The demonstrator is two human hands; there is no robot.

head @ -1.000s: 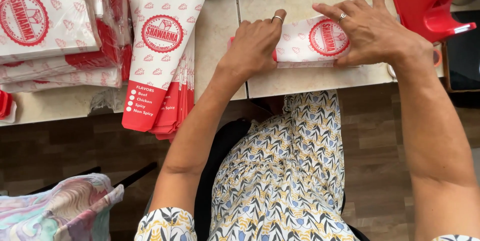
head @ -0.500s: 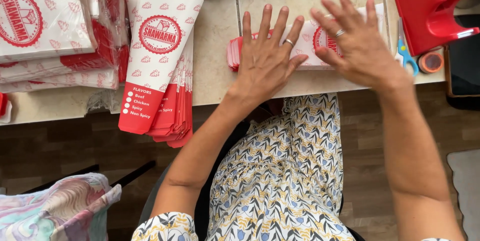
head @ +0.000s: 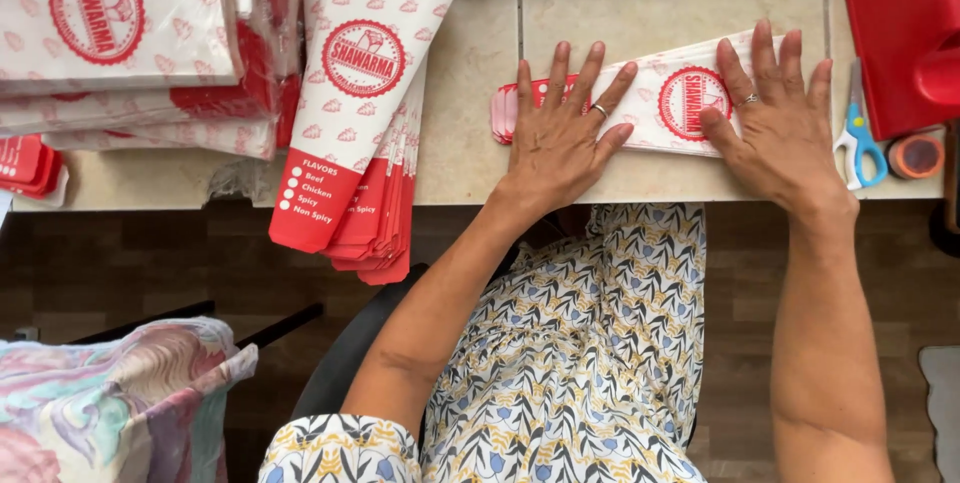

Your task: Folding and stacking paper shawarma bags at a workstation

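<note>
A small stack of white and red printed paper sleeves (head: 672, 103) lies flat on the tiled counter (head: 470, 73). My left hand (head: 560, 138) presses flat on its left, red end, fingers spread, a ring on one finger. My right hand (head: 775, 128) presses flat on its right part, fingers apart, also with a ring. Neither hand grips anything.
A fanned stack of the same sleeves (head: 365, 113) hangs over the counter edge at centre left. Larger bundles (head: 130, 43) sit at far left. A red tape dispenser (head: 905, 43), blue-handled scissors (head: 860, 138) and a tape roll (head: 915, 155) are at right.
Both hands have opened out flat over the sleeve stack, and it now lies stretched out sideways under them. The view has shifted slightly.
</note>
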